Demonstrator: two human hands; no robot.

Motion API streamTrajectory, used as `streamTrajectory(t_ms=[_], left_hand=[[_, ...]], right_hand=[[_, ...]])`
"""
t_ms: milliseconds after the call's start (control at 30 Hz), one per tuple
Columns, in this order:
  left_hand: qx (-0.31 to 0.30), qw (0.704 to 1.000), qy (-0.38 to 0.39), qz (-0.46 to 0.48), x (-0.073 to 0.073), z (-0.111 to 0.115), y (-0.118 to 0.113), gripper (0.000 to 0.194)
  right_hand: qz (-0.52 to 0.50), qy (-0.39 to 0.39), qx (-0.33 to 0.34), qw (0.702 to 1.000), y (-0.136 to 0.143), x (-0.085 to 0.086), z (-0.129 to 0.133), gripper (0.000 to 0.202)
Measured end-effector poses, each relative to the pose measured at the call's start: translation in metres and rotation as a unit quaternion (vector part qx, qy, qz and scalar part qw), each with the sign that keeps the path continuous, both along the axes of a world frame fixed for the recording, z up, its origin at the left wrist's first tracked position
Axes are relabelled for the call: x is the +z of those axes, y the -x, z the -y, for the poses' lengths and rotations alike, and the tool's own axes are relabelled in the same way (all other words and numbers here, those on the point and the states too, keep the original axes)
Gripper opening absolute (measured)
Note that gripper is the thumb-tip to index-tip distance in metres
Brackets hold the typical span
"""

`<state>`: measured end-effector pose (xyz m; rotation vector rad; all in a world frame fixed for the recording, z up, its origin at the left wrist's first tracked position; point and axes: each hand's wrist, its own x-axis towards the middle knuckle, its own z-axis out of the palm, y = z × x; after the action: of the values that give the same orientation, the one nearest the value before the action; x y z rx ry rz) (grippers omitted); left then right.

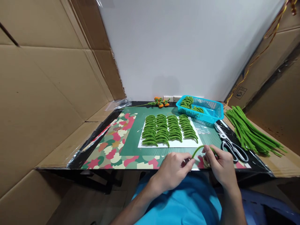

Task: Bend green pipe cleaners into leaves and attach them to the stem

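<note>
A green pipe cleaner arches between my two hands at the table's front edge. My left hand pinches one end between thumb and fingers. On the other side, my right hand grips it, with a short length showing past the fingers. Just beyond, a white sheet carries four columns, that is several rows, of curved green pipe-cleaner pieces. Scissors with grey-and-white handles lie right of my right hand.
A blue plastic basket at the back right holds more curved green pieces. Long green pipe cleaners lie bundled at the far right. Orange flowers on green stems rest by the wall. Cardboard walls enclose both sides.
</note>
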<state>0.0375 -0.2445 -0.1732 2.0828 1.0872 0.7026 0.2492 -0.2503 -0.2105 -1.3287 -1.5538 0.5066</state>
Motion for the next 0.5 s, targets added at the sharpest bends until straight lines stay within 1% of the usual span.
streamTrajectory(t_ms=[167, 500], left_hand=[[0.001, 1.000, -0.001, -0.005, 0.0007, 0.0004, -0.0003, 0.036], [-0.002, 1.000, -0.002, -0.003, 0.0003, -0.0003, -0.0003, 0.035]], right_hand=[[-0.003, 0.011, -0.002, 1.000, -0.0006, 0.0001, 0.0002, 0.048], [0.001, 0.002, -0.003, 1.000, 0.0000, 0.0025, 0.0004, 0.048]])
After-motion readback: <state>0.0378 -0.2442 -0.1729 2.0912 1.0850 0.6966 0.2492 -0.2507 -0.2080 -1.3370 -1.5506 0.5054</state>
